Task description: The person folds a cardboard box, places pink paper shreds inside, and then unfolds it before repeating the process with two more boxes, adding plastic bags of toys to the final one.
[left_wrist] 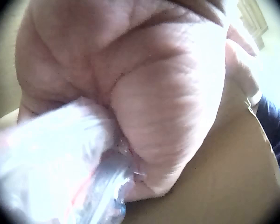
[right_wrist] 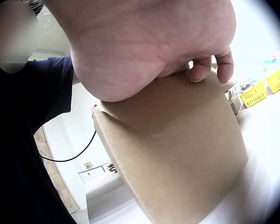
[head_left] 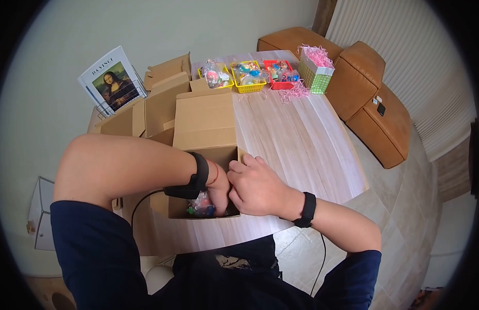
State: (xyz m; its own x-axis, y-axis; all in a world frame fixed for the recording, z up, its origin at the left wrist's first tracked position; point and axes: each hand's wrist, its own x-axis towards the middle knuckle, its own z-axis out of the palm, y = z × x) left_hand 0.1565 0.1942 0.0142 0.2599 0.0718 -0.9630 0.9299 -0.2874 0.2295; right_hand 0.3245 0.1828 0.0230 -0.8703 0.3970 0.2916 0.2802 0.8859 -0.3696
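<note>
An open cardboard box point(head_left: 206, 124) stands near the front edge of the table, its back flap raised. My left hand point(head_left: 218, 195) reaches down inside it. There it grips a crinkled clear plastic bag point(left_wrist: 95, 182) with small colourful things in it; the fingertips are hidden behind the palm and the bag. In the head view the bag point(head_left: 201, 205) shows beside the hand at the box's bottom. My right hand point(head_left: 257, 187) holds the right side of the box, fingers bent over the top edge of its wall point(right_wrist: 177, 144) in the right wrist view.
More open cardboard boxes point(head_left: 164, 103) stand behind and left. At the back are two yellow baskets point(head_left: 250, 88) and a red basket point(head_left: 282, 85) with bagged toys, beside a green checked box point(head_left: 320, 80) of pink shredded paper. A Da Vinci book point(head_left: 111, 82) leans in a wire rack.
</note>
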